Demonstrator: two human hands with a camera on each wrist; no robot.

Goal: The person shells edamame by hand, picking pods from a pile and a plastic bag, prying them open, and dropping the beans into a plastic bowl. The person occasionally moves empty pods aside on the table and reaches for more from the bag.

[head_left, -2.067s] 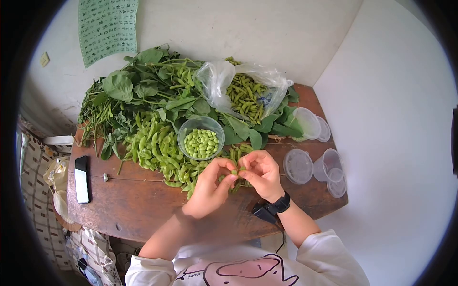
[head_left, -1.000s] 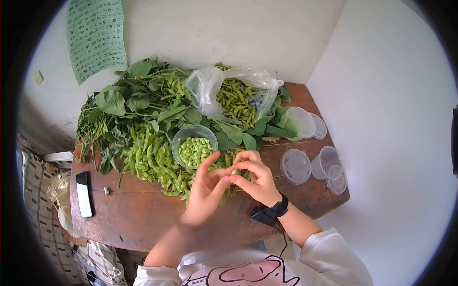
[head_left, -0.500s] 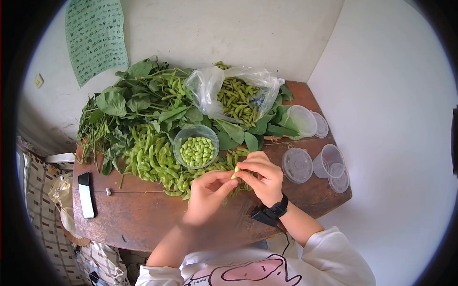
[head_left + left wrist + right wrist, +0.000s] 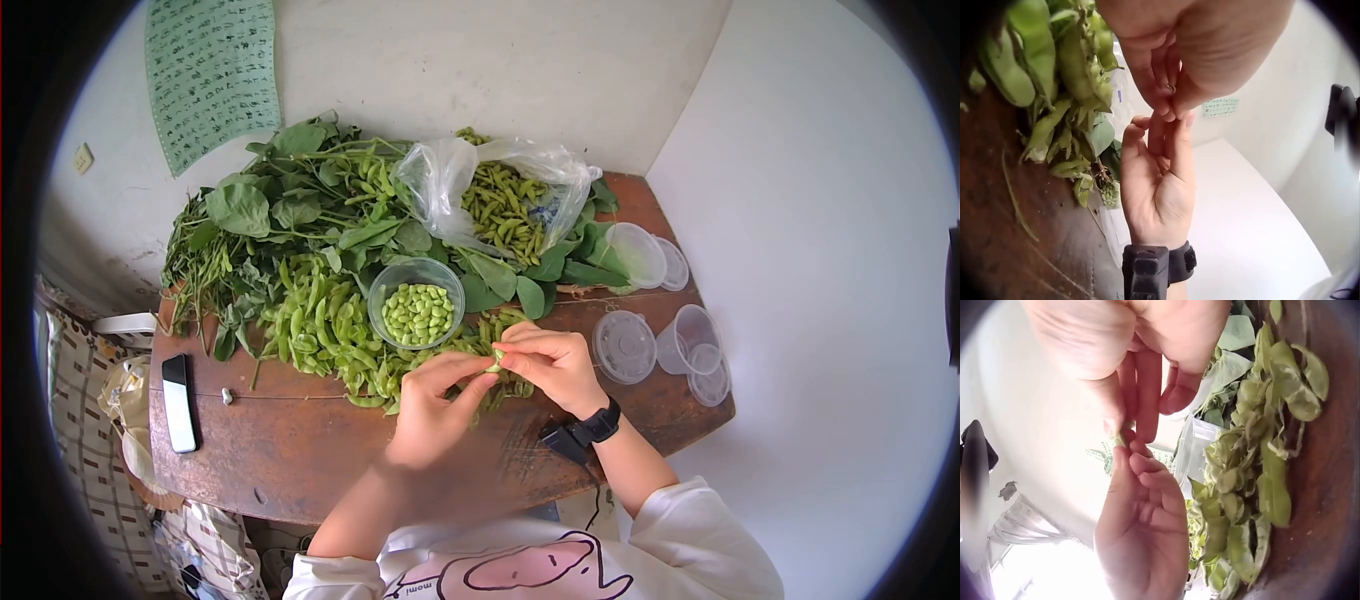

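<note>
Over the table's front, the left hand [image 4: 435, 405] and right hand [image 4: 555, 370] meet fingertip to fingertip. Between them they pinch a small green soybean pod [image 4: 496, 361], largely covered by fingers; a bit of the pod [image 4: 1122, 439] shows in the right wrist view. Just beyond the hands stands a clear plastic bowl [image 4: 415, 268] holding shelled green beans [image 4: 417, 315]. A heap of green pods [image 4: 325, 325] spreads left of the bowl and under the hands. Split, flattened pods [image 4: 1244, 547] lie beside the hands in the right wrist view.
Leafy bean stalks [image 4: 240, 208] cover the table's back. A clear plastic bag [image 4: 440, 185] of pods sits among them. At right are a clear cup [image 4: 680, 335], a round lid [image 4: 625, 347] and more clear containers [image 4: 635, 255]. A phone [image 4: 180, 403] lies at left.
About a second ago the left fingers were spread more apart; now they pinch the pod together with the right fingertips. The bowl and heaps stay put while the head view shifts slightly.
</note>
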